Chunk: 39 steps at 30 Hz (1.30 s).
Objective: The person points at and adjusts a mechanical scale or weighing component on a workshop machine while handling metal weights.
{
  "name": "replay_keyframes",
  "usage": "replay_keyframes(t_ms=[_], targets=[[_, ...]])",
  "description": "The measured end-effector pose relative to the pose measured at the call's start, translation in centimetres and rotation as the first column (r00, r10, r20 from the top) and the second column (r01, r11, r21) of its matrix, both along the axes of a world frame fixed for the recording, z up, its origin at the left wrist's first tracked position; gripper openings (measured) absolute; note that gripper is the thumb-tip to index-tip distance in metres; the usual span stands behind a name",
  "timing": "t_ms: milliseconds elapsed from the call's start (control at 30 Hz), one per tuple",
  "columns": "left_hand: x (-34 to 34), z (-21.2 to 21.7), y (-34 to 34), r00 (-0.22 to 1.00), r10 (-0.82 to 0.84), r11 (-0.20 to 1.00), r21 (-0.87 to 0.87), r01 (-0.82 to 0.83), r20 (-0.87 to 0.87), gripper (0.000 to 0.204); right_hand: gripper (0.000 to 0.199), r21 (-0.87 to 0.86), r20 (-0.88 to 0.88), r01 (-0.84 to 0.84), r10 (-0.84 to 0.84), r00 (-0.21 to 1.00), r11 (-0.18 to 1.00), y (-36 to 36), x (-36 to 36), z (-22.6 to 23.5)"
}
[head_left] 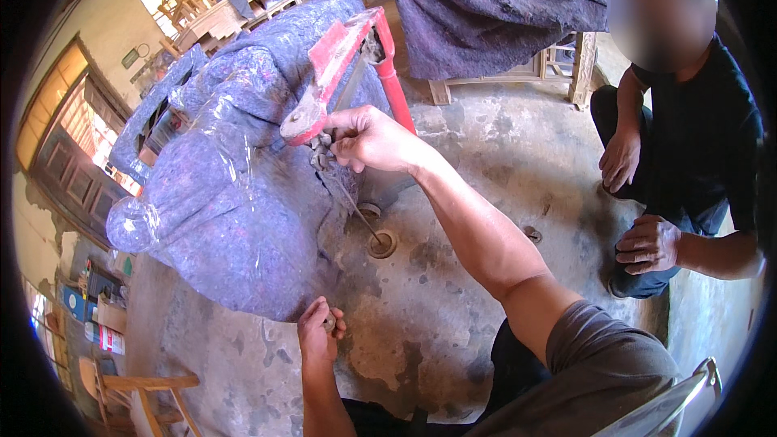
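Observation:
A bulky piece wrapped in blue-purple felt and clear film (218,218) stands before me. Over its right side leans a red metal frame (330,73) with a rounded end and a bar. My right hand (371,142) reaches up to that end, its index finger against the underside and the other fingers curled at a small grey metal fitting (320,154). From near the fitting a thin rod (356,209) slants down toward a round tan disc (383,244) on the floor. Beside the bundle's lower edge, my left hand (318,328) is closed round a small roundish tan object (329,322), partly hidden by the fingers.
At right a person in dark clothes (696,129) crouches, hands by the knees. Behind, a dark felt blanket (502,12) drapes over wooden furniture. A wooden stool (150,384) stands lower left, near boxes and containers (105,316). The concrete floor (453,299) is stained.

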<state>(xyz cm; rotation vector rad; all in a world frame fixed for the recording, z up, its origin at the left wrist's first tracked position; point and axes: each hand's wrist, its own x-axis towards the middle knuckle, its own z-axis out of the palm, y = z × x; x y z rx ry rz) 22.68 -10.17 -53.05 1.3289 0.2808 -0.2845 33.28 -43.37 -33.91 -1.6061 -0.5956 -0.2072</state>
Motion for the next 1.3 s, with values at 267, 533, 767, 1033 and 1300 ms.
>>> replay_keyframes(t_ms=[267,533,767,1033,1300], targets=[[0.1,0.0,-0.9,1.0,-0.009,1.0,-0.002,0.009,-0.003,0.037,0.051,0.128,-0.054,-0.025,0.032,0.998,0.991,0.1,0.1,-0.6],[0.5,-0.7,-1.1,1.0,0.002,0.999,0.037,-0.001,-0.017,0.04,0.053,0.136,-0.052,-0.086,0.094,0.994,0.987,-0.2,0.5,-0.7],[0.6,-0.3,-1.7,1.0,0.012,1.0,0.014,-0.012,-0.022,0.043,0.054,0.442,-0.057,-0.192,0.241,0.969,0.876,-1.3,2.0,-2.9],[0.8,-0.2,-2.0,0.999,-0.001,1.0,0.014,0.001,-0.035,0.042,0.039,0.575,-0.119,-0.173,0.291,0.949,0.799,-2.2,2.5,-3.3],[0.9,-0.5,-2.3,1.0,-0.007,1.0,0.008,0.007,-0.023,0.042,0.033,0.579,-0.127,-0.17,0.294,0.947,0.798,-2.4,2.4,-3.1]])
